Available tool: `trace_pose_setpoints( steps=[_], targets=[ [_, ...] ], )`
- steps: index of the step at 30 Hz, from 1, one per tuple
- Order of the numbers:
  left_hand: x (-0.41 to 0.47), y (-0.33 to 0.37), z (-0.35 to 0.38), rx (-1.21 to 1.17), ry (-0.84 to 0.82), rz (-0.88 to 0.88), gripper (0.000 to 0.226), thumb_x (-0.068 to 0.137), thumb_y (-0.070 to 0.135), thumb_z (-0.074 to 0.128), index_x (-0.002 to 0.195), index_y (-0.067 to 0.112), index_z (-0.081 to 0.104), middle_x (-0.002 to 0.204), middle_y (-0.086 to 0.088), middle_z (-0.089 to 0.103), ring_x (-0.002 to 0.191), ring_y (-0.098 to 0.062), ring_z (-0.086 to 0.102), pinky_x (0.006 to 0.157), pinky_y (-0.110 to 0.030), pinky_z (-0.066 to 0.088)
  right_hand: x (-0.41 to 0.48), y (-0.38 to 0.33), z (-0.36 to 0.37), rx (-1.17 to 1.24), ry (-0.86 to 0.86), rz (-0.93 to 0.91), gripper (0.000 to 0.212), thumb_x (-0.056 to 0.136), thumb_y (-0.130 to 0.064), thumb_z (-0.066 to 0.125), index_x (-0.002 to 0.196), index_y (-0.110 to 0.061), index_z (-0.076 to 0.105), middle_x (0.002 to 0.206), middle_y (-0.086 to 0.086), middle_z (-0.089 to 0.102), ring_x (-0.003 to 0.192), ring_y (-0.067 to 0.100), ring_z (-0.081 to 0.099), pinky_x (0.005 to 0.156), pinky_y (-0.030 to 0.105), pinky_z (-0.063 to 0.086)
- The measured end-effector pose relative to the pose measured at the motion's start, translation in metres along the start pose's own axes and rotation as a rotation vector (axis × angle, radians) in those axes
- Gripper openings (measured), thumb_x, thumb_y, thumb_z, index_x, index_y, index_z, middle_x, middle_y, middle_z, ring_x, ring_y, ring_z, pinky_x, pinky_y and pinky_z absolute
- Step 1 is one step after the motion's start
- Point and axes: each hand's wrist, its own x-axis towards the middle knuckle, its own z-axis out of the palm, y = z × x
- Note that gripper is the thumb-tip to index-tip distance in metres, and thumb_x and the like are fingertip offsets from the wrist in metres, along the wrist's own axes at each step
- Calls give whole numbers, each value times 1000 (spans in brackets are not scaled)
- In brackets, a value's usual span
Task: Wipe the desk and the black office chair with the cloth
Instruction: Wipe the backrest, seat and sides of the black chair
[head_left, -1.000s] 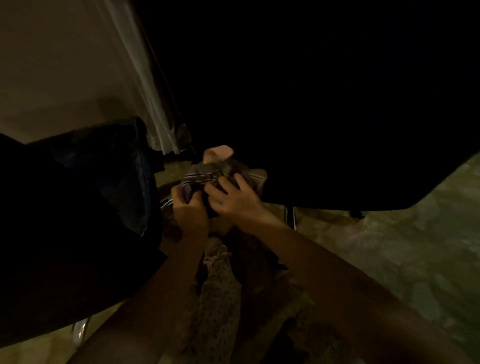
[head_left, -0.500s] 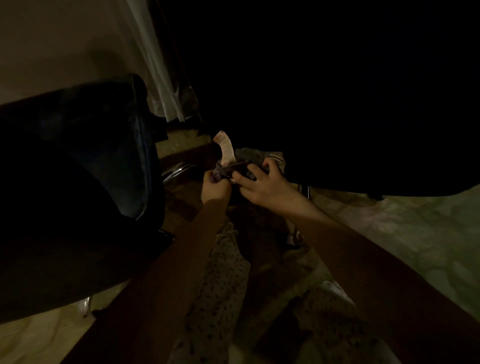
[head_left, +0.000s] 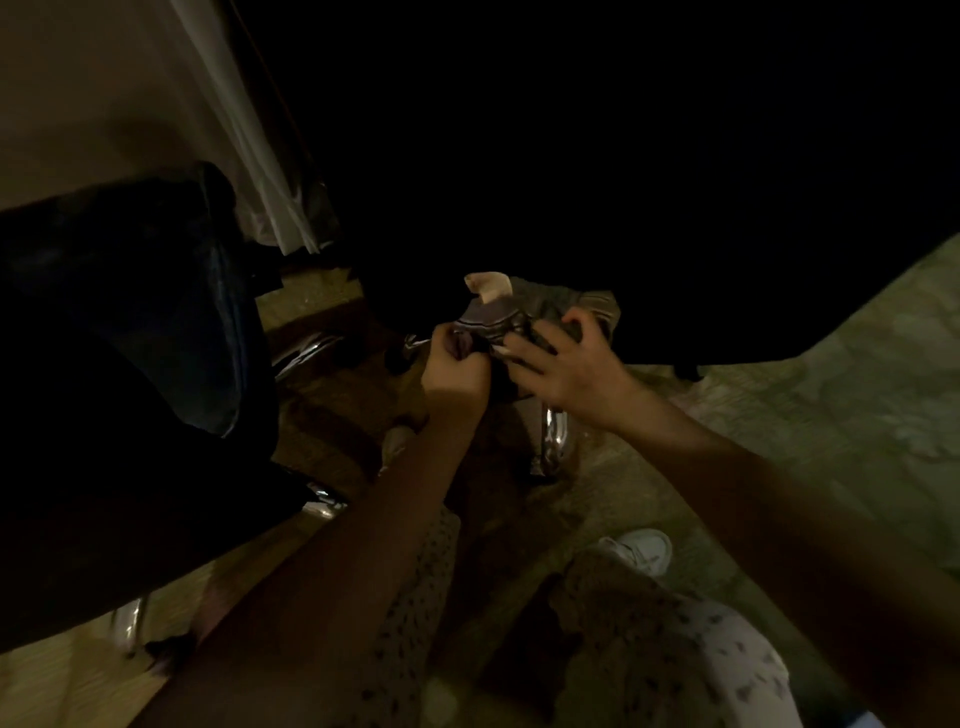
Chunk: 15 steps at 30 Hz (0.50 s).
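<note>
The right hand has spread wider over the bunched cloth, fingers curled, gripping it; left hand fist-tight, pinching the cloth's near edge.

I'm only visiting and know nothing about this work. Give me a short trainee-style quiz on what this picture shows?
1. True or false: the left hand and the right hand both hold the cloth.
2. The shoe near the bottom is: A white, B red, C black.
3. Fill in: the big surface behind the cloth is ____.
Key: 1 true; 2 A; 3 black.
</note>
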Motion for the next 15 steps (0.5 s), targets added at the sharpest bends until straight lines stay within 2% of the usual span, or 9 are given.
trace_pose_setpoints(
  steps=[1, 2, 4, 7, 8, 10, 11, 13, 15],
  targets=[
    [0, 2, 6, 42, 12, -42, 31, 86, 0, 47, 116, 0, 50, 98, -15, 54, 90, -28, 51, 74, -31, 36, -8, 5, 1, -26, -26, -33, 16, 89, -15, 53, 102, -17, 62, 124, 8, 41, 104, 29, 44, 82, 46, 35],
    [-3, 5, 12, 78, -10, -67, 34, 87, -1, 47, 120, 1, 48, 102, -19, 54, 95, -33, 52, 77, -35, 39, -17, 8, 1, -51, -45, -46, 26, 81, -17, 64, 105, -18, 55, 125, 7, 40, 106, 29, 43, 83, 47, 36],
    [-9, -1, 23, 123, -89, -97, 43, 84, 6, 51, 127, 6, 45, 113, -20, 56, 102, -38, 54, 84, -43, 46, -35, 8, 5, -18, -93, -35, 43, 70, -15, 72, 107, -19, 49, 125, 7, 39, 106, 31, 42, 82, 49, 34],
    [-5, -6, 34, 201, -209, -235, 56, 85, 15, 54, 137, 8, 36, 125, -22, 52, 108, -39, 54, 89, -46, 47, -50, -6, 7, 134, -166, 99, 47, 56, -7, 77, 100, -19, 66, 123, 11, 43, 103, 35, 42, 79, 49, 32],
    [-5, -2, 36, 216, -249, -310, 55, 89, 13, 54, 140, 6, 33, 131, -22, 49, 105, -37, 55, 91, -45, 47, -54, -12, 5, 193, -233, 165, 51, 51, -3, 80, 99, -17, 69, 121, 13, 49, 101, 36, 44, 77, 51, 37],
    [-10, 1, 41, 174, -314, -472, 48, 94, 5, 48, 140, 2, 34, 136, -19, 46, 84, -21, 57, 89, -39, 49, -67, -28, 2, 356, -363, 301, 65, 43, 1, 86, 104, -14, 70, 114, 15, 60, 98, 38, 52, 65, 51, 49],
    [-15, 1, 44, 116, -324, -541, 43, 96, 3, 46, 138, 2, 37, 134, -17, 47, 80, -17, 54, 89, -38, 49, -75, -35, 0, 407, -383, 340, 69, 42, 0, 87, 107, -13, 69, 111, 15, 62, 98, 36, 53, 60, 48, 52],
    [-29, 5, 52, 8, -325, -603, 31, 96, 2, 45, 127, 3, 47, 121, -16, 50, 94, -25, 53, 94, -44, 44, -90, -40, -5, 424, -353, 375, 64, 48, -3, 82, 109, -14, 66, 109, 15, 63, 98, 31, 45, 59, 43, 53],
    [-38, 3, 64, 48, -293, -494, 8, 94, 2, 49, 99, 5, 54, 100, -13, 50, 97, -26, 47, 94, -48, 43, -105, -32, -9, 357, -252, 384, 56, 56, -4, 64, 110, -17, 55, 111, 15, 57, 97, 30, 43, 69, 42, 50]
  ],
)
